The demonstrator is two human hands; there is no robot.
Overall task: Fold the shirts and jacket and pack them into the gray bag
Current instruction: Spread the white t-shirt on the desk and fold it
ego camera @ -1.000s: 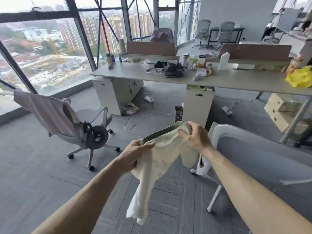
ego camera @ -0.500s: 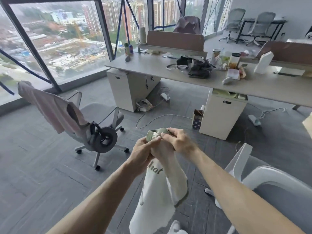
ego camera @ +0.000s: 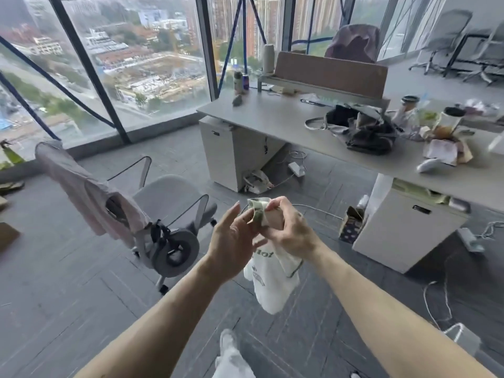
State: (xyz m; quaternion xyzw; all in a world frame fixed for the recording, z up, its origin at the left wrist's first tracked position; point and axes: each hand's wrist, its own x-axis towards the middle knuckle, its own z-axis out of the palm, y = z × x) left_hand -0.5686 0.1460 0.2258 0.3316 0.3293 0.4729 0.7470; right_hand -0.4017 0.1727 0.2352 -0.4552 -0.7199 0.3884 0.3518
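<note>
Office floor lies below the cream shirt (ego camera: 272, 285), dangling unfolded from my right hand (ego camera: 291, 233) pinching its collar, left hand (ego camera: 231, 241) spread beside it; a pink garment (ego camera: 81, 186) drapes the chair (ego camera: 169, 192), the gray bag (ego camera: 362, 129) waits mid-surface, so I judge folding barely begun.
</note>
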